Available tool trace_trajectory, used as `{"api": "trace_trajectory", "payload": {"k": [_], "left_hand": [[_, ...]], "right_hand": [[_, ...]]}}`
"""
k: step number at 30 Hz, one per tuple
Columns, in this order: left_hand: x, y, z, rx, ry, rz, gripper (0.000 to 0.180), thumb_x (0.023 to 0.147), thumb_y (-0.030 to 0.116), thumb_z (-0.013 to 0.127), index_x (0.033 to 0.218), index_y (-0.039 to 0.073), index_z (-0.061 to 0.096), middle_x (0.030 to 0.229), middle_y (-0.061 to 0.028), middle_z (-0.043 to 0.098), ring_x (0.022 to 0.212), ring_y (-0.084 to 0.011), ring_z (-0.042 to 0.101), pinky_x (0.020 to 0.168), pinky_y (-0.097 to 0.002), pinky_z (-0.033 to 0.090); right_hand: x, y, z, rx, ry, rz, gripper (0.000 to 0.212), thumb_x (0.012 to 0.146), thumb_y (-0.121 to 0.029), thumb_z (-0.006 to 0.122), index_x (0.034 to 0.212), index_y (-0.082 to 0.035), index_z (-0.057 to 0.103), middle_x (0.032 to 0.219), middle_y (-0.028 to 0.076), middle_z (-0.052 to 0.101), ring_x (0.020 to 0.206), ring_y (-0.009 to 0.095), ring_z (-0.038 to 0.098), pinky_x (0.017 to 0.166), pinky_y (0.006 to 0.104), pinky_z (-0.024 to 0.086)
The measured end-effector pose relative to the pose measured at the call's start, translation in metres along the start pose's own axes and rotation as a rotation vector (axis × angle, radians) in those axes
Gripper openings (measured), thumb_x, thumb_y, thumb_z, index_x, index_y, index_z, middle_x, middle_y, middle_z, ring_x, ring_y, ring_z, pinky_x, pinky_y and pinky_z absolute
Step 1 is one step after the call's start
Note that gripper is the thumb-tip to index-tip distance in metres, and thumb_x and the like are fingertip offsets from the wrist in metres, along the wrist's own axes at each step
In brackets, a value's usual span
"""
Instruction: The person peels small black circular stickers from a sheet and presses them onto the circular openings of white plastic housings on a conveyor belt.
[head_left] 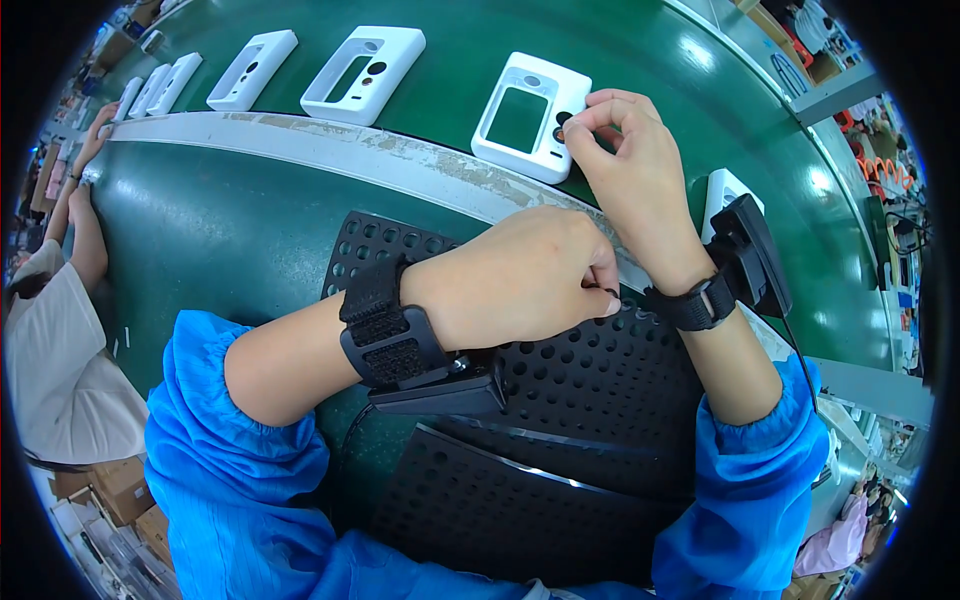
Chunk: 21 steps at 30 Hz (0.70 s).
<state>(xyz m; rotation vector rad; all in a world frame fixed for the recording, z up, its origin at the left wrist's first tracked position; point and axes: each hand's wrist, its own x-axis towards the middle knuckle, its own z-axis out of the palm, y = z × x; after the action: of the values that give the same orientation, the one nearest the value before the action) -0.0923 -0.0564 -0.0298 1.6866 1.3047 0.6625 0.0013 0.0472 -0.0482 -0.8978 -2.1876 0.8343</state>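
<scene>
Two pinches: my left hand (535, 268) seems to hold a small black piece (613, 293); my right hand (637, 150), contents unclear, meets the white rectangular plastic housing (558, 95) by the green belt's (455, 75) near edge. Square fingertips seem best.

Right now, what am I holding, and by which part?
Left hand seems to pinch a small dark piece; held part too small to tell. Right hand is at the white housing, right side; grip unclear.
</scene>
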Motion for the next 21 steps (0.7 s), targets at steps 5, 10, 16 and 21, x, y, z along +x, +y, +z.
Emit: {"api": "trace_trajectory", "payload": {"k": [5, 10, 16, 21], "left_hand": [[0.003, 0.002, 0.001, -0.008, -0.026, -0.029, 0.019, 0.079, 0.016, 0.060, 0.085, -0.002, 0.062, 0.073, -0.0134, 0.063, 0.067, -0.0215, 0.061, 0.062, -0.0297, 0.047], [0.002, 0.003, -0.001, -0.032, -0.044, -0.065, 0.018, 0.079, 0.014, 0.061, 0.085, -0.002, 0.062, 0.073, -0.0132, 0.063, 0.067, -0.0201, 0.061, 0.062, -0.0286, 0.047], [0.005, 0.004, 0.001, -0.029, -0.045, -0.036, 0.016, 0.078, 0.013, 0.062, 0.086, -0.001, 0.063, 0.073, -0.0118, 0.063, 0.065, -0.0192, 0.059, 0.061, -0.0277, 0.046], [0.006, 0.004, -0.001, -0.116, -0.064, -0.096, 0.017, 0.077, 0.013, 0.064, 0.087, 0.000, 0.063, 0.073, -0.0097, 0.063, 0.064, -0.0184, 0.058, 0.061, -0.0273, 0.045]], "right_hand": [[-0.003, 0.008, -0.006, 0.096, -0.008, 0.122, 0.014, 0.077, -0.013, 0.059, 0.081, 0.001, 0.060, 0.099, 0.011, 0.053, 0.086, 0.017, 0.054, 0.078, 0.0268, 0.044], [-0.002, 0.006, -0.012, 0.518, 0.020, 0.355, 0.019, 0.077, -0.014, 0.061, 0.090, 0.000, 0.058, 0.096, 0.007, 0.053, 0.084, 0.013, 0.052, 0.075, 0.0240, 0.040], [-0.009, -0.013, -0.082, 0.574, -0.117, 0.313, 0.026, 0.079, -0.015, 0.063, 0.100, -0.002, 0.055, 0.094, 0.004, 0.054, 0.085, 0.008, 0.051, 0.074, 0.0209, 0.036], [-0.047, -0.013, -0.108, 0.026, -0.773, 0.041, 0.026, 0.076, -0.010, 0.066, 0.099, -0.002, 0.056, 0.088, 0.003, 0.057, 0.082, 0.007, 0.051, 0.071, 0.0215, 0.039]]}}
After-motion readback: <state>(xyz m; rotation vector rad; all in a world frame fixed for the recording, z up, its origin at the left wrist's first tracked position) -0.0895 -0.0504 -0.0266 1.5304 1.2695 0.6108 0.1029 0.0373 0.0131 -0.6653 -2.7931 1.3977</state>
